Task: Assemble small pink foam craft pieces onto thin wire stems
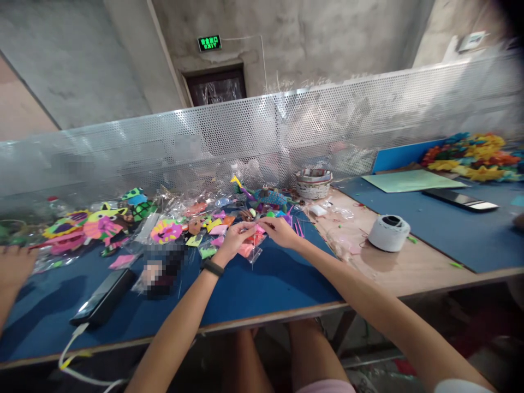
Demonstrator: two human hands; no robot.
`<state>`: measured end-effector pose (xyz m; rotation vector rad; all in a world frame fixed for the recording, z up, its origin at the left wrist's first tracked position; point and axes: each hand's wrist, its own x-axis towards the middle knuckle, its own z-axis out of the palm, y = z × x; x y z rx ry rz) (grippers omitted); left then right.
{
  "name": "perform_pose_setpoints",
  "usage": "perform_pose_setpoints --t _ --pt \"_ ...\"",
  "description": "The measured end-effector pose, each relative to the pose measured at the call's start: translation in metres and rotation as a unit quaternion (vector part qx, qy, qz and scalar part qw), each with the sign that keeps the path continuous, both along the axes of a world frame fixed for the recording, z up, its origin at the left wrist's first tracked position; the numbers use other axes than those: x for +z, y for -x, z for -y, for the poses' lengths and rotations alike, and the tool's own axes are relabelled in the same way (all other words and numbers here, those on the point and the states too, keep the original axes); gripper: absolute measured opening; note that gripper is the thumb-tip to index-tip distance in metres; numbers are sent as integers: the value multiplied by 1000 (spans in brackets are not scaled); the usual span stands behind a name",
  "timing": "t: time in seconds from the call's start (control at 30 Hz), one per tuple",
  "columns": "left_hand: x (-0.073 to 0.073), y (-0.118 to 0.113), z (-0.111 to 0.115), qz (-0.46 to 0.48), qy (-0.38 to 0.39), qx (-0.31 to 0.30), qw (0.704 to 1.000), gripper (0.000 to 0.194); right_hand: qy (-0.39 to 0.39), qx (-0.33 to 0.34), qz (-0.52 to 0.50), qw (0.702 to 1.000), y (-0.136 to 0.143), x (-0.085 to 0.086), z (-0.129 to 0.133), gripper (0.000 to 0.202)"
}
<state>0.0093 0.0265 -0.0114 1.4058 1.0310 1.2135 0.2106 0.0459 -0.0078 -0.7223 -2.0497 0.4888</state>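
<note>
Over the blue work surface, my left hand (235, 240), with a dark band on its wrist, is closed with its fingertips pinched. My right hand (280, 230) meets it from the right, also pinching. Between the fingertips shows a small bright pink piece (259, 229), its shape too small to make out. Right below, a clear plastic bag (250, 253) with orange-pink pieces sits under the hands, partly hidden by them. Just beyond lie colourful foam cut-outs, among them a pink and yellow ring-shaped piece (166, 232) and a yellow animal figure (105, 218).
A black power bank (104, 297) with a white cable lies at left front. Another person's hand (16, 267) enters at far left. To the right stand a white roll (388, 233) and a woven basket (314, 184); a phone (460, 200) lies farther right. A perforated metal screen (262, 131) runs behind.
</note>
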Motion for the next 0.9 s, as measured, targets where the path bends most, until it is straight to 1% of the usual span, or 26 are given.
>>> perform_pose_setpoints --t 0.17,0.3,0.53,0.67,0.83,0.9 --pt "0 1 -1 -2 3 -5 1000 46 -7 -5 6 1000 1 0 -2 30" --pt "0 1 -1 14 4 -13 1000 49 -2 0 -4 1000 2 -1 -1 31" --pt "8 -2 4 -6 -25 -7 1000 33 5 -10 -11 1000 2 -2 -1 31" --pt "11 0 5 -6 -25 -10 1000 31 9 -10 -25 1000 3 -1 0 31" --pt "10 1 4 0 -30 -9 1000 32 -17 -8 -47 999 5 2 2 30" --pt "11 1 4 1 -33 -3 999 32 -9 -8 -57 998 6 2 2 30"
